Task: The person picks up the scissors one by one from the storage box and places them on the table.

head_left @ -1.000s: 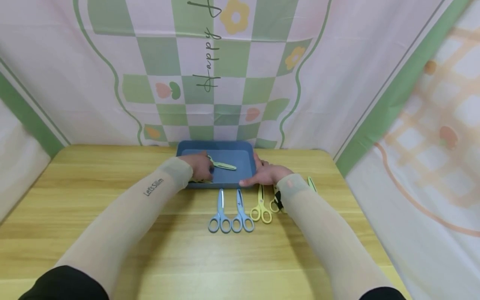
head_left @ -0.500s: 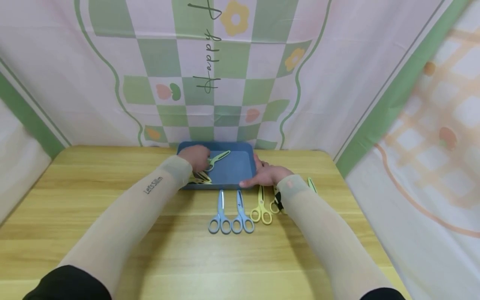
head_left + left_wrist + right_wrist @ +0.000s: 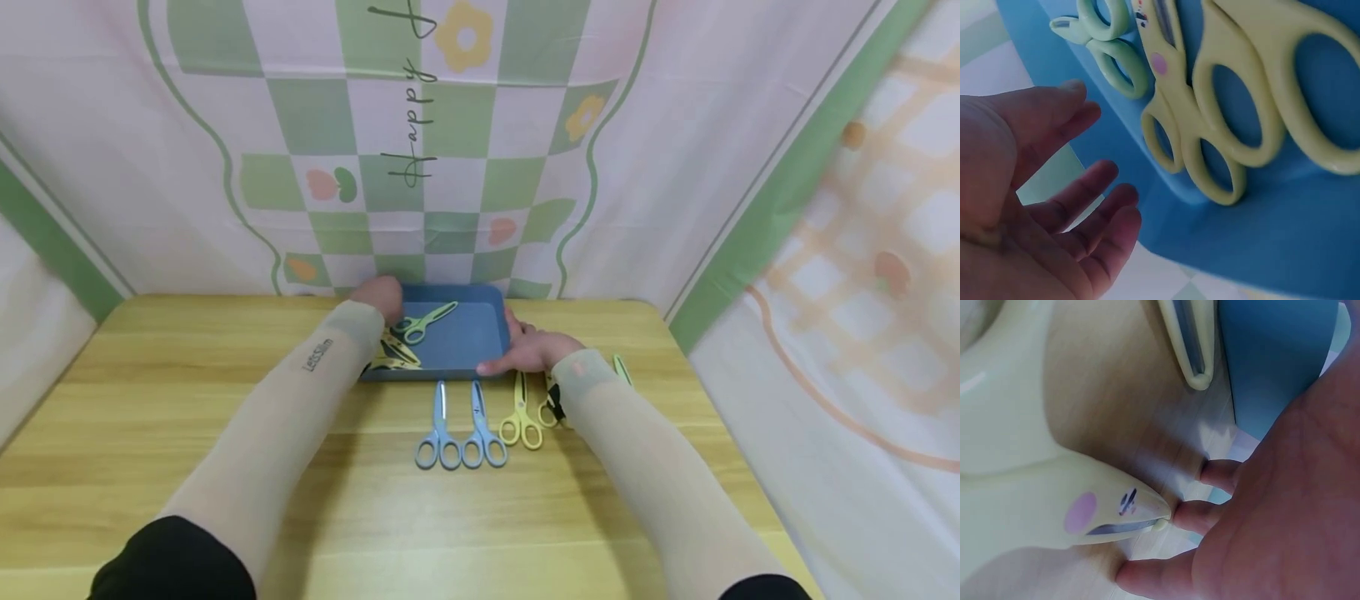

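Observation:
A blue tray (image 3: 467,337) sits at the back of the table, holding green scissors (image 3: 429,320) and yellow scissors (image 3: 397,353). Over its left back corner is my left hand (image 3: 381,298). In the left wrist view, that hand (image 3: 1041,181) is spread beside the tray wall and holds nothing, apart from the yellow scissors (image 3: 1175,94). My right hand (image 3: 534,350) rests at the tray's right side, thumb by the front corner. Its fingers, seen in the right wrist view, extend down to the tabletop, close to the tip of yellow scissors (image 3: 1116,509).
Two blue scissors (image 3: 438,433) lie in front of the tray, with yellow scissors (image 3: 521,421) to their right. My right forearm partly covers another yellow pair (image 3: 549,410) and green scissors (image 3: 622,369). A patterned curtain (image 3: 450,183) hangs behind the table.
My left hand has let go of the green scissors, which lie turned beside the yellow ones, and has drawn back toward the tray's left back corner. The right hand has stayed put.

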`<state>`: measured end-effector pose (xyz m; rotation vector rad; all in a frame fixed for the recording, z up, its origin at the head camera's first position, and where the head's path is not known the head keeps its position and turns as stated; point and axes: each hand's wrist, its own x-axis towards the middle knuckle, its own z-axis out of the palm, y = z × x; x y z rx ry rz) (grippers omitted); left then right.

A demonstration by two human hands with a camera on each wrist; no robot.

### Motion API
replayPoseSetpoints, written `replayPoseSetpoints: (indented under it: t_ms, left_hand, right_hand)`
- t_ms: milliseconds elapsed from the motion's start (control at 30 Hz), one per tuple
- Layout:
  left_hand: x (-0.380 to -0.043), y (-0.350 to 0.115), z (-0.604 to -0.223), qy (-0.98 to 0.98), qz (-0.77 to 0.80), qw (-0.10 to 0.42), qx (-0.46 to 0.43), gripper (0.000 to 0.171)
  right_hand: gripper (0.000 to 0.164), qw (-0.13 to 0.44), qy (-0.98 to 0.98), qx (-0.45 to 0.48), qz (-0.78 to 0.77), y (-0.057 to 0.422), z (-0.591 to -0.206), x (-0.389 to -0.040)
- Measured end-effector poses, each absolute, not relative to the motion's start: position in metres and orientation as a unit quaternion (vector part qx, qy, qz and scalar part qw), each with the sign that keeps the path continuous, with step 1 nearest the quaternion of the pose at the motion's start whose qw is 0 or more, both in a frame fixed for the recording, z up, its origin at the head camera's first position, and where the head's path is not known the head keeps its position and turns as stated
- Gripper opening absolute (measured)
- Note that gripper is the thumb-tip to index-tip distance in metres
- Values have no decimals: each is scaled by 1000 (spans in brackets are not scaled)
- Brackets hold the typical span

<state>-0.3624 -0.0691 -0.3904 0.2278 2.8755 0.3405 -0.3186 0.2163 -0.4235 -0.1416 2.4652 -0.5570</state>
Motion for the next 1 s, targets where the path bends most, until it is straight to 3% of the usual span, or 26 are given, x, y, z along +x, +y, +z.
replayPoseSetpoints:
  t_ms: [267,1000]
  left_hand:
    - [-364,-69,-391,979,125,148,62,16]
    - [-376,-64,-402,977,127,169,17,26]
  right_hand:
    - [150,303,928,-50,-212,215,-422,-318]
    - [144,299,925,-62,-226,215,-415,-310]
